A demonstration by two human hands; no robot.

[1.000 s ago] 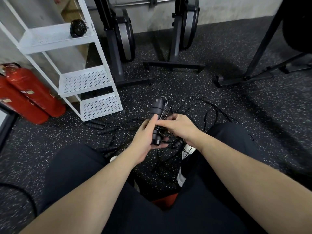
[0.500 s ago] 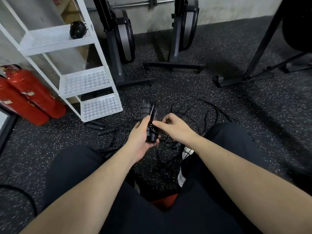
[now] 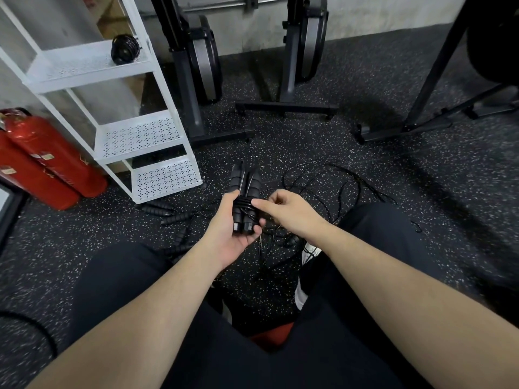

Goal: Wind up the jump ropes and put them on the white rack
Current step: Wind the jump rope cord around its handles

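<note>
Meanwhile, Handles Gripped Below the Rack

The left hand (image 3: pixel 234 234) curled round the paired jump rope handles (image 3: pixel 245 197), right of the white rack (image 3: pixel 165 175). The right hand (image 3: pixel 292 213) pinched the black cord (image 3: pixel 331 189) wound around them. A coiled rope (image 3: pixel 124 49) sat on the rack's top shelf.

Jump-rope handles (image 3: pixel 245 197) in left hand (image 3: pixel 233 228)

Wound rope (image 3: pixel 124 49) on rack (image 3: pixel 92 70) top

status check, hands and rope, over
Left hand grips handles, cord partly wound. Right hand pinches cord at them. One wound rope on rack. More ropes tangled on floor.
</note>
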